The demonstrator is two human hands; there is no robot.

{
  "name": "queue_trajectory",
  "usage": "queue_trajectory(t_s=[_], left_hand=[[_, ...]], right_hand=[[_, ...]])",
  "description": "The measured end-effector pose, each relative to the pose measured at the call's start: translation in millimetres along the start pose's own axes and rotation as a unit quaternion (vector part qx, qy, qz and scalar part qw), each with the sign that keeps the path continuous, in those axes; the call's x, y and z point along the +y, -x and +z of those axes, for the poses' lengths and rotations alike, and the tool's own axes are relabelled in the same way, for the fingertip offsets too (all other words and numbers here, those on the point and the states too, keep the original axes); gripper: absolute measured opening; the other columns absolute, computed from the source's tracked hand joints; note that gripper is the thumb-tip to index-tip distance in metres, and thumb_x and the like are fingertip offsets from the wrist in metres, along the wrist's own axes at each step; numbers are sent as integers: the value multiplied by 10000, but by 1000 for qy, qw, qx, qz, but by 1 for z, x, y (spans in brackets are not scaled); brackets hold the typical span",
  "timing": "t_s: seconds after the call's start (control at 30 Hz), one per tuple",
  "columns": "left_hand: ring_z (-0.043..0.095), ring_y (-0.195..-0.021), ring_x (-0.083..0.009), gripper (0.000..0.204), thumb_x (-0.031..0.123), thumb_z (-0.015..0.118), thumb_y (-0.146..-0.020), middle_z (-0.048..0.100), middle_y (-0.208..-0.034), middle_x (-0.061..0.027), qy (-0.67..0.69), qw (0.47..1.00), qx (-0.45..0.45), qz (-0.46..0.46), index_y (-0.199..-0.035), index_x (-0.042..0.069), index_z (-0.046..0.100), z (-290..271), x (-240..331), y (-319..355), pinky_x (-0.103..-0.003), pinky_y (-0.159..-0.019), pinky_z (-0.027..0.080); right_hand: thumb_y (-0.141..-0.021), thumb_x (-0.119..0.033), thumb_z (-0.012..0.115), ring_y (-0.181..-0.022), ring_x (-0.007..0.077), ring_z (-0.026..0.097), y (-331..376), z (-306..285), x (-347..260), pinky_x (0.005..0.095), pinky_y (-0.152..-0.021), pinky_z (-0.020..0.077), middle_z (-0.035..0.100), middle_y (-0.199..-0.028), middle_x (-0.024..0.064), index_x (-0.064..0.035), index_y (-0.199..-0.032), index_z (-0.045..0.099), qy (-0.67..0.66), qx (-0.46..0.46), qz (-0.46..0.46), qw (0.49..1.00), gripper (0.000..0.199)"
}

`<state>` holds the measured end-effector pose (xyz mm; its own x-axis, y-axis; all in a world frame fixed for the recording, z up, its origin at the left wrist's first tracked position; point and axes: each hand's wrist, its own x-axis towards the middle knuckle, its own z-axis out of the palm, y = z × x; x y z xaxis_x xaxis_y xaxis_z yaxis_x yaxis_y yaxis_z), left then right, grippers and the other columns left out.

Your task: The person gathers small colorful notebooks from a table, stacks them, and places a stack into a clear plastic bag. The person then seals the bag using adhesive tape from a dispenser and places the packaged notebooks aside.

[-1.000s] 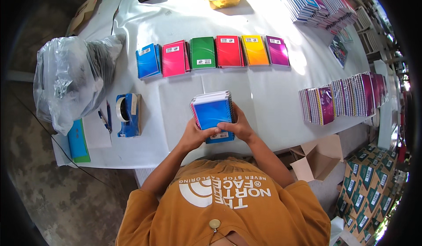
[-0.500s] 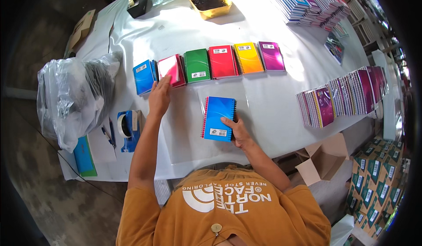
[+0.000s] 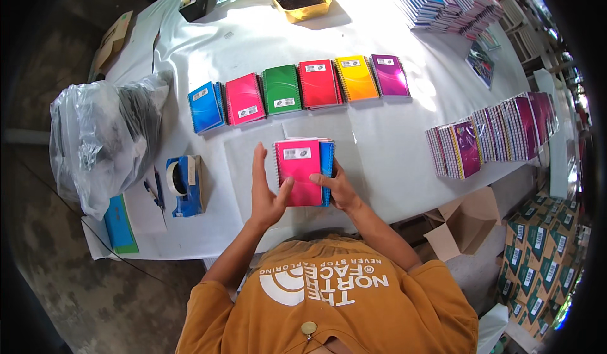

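Barcode label (image 3: 297,154) marks the pink notebook (image 3: 300,186) in the right hand (image 3: 341,191).

Right hand (image 3: 341,188) has it firmly now, thumb planted on the cover of a pink notebook (image 3: 300,180), and there's a blue notebook (image 3: 327,164) poking out from under its right side! Left hand (image 3: 270,196) stands spread at the coil edge, fingers up, thumb over the cover. Behind them on the bench (image 3: 392,136), a row of piles (image 3: 318,88): blue, pink, green, red, yellow, purple. Over left, a blue tape dispenser (image 3: 191,197) and a bulging clear bag (image 3: 95,145). Far side, a yellow tub (image 3: 308,15). Right, wrapped packs (image 3: 468,148), with tall stacks (image 3: 423,3) beyond.
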<state>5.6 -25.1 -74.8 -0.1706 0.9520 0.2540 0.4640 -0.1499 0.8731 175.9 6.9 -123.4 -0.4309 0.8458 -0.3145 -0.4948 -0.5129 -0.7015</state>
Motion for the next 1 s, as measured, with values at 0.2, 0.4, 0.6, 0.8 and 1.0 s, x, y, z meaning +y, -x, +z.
queue_trajectory(t_s=[0.2,0.4,0.6,0.8,1.0], left_hand=[[463,-1110,-167,663,21,694,-684,459,-1192,-72,290,931,-128,-181,-1263,42,371,4,-32,15,-306,-947,395],[466,-1064,-167,744,112,801,-609,442,-1175,-59,248,951,-129,-131,-1226,53,390,21,-48,37,-301,-936,378],[503,-1079,-194,686,124,770,-669,482,-1176,-78,179,964,-178,-78,-1233,53,386,20,-57,29,-323,-930,409],[556,-1075,-236,746,163,784,-696,552,-1182,-125,138,966,-197,-92,-1302,25,372,5,-62,21,-340,-921,436],[585,-990,-285,486,291,587,-902,566,-1137,-178,35,946,-223,-231,-1264,3,436,-47,-66,-68,-339,-864,456]], right_hand=[[-647,-90,823,-1048,159,535,7,9,-5,297,-933,423,533,-1161,49,-68,-1242,418,272,-98,-157,944,721],[-610,-146,849,-1068,211,532,11,0,12,310,-924,426,528,-1146,85,-95,-1172,439,327,-34,-289,899,698],[-583,-167,874,-1054,195,537,-8,-16,34,321,-924,429,540,-1142,91,-71,-1147,458,301,-68,-292,905,707],[-604,-138,868,-1031,150,552,-1,3,0,317,-920,440,579,-1131,61,-37,-1216,487,332,-33,-105,937,728],[-725,-118,767,-1044,172,556,-4,19,-21,322,-898,471,567,-1146,102,-7,-1289,407,71,-32,24,997,678]])
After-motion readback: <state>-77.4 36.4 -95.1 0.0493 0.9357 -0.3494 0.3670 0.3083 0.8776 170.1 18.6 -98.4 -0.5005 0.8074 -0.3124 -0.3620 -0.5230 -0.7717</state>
